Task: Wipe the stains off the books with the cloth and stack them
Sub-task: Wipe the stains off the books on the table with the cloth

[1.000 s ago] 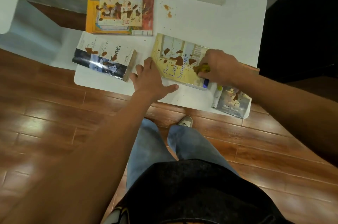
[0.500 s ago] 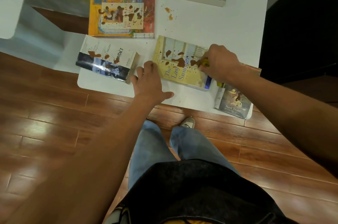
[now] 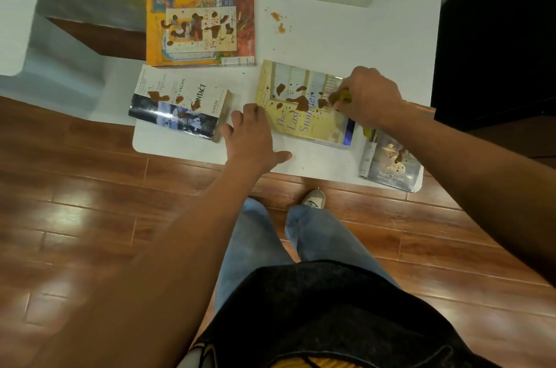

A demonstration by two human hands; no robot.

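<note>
We see a white worktop [image 3: 346, 45] above a brown wood floor [image 3: 75, 217]. Our left hand [image 3: 251, 136] lies flat with straight fingers at the pale yellow book [image 3: 304, 109], near the front edge. Our right hand [image 3: 368, 97] has its grip closed on a small yellow cloth [image 3: 341, 96] on that book. Four stained books lie flat. Bare space lies behind them.

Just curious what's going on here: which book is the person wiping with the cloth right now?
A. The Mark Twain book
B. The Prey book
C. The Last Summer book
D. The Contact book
C: the right hand holds the cloth on the stained Last Summer book.
</note>
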